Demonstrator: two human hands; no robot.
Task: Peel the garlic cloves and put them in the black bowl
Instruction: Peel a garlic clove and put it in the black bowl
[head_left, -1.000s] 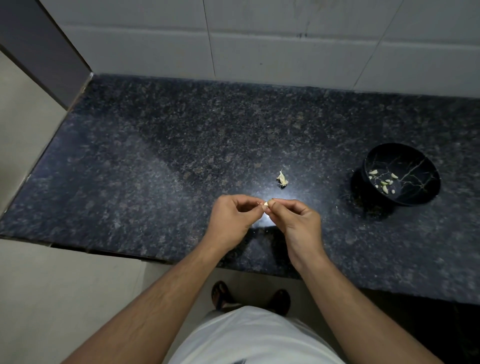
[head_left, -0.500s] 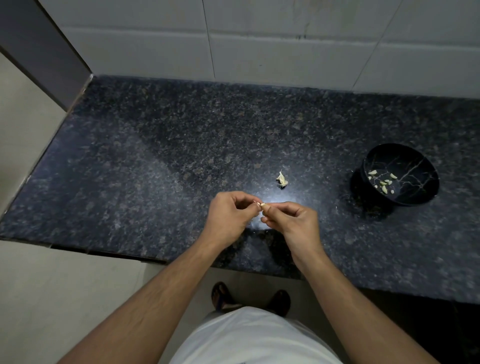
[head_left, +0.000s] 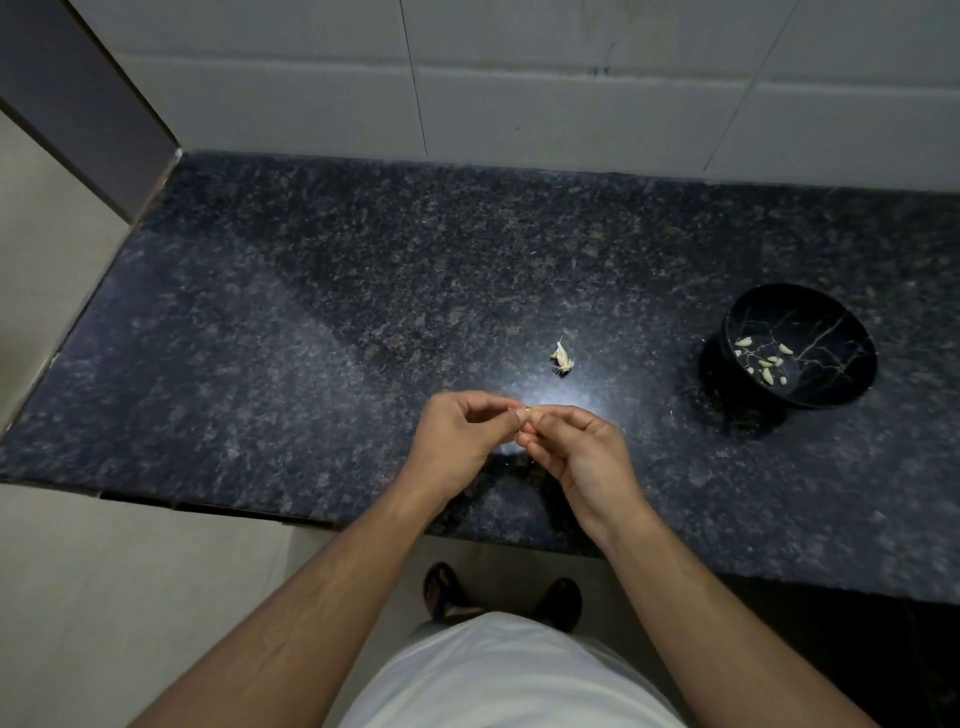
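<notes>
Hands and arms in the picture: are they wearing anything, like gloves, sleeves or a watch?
No gloves. The left hand and right hand are bare, and both forearms are bare up to the picture's edge, so no sleeves show. No watch, ring or bracelet can be seen on wrists or fingers. Lower down the person wears something white, with dark sandals on the feet.

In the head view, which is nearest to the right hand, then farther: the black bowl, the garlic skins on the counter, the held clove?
1. Clove, pinched by both hands, at the right hand.
2. Skins, just beyond the hands.
3. Bowl, far right.
</notes>
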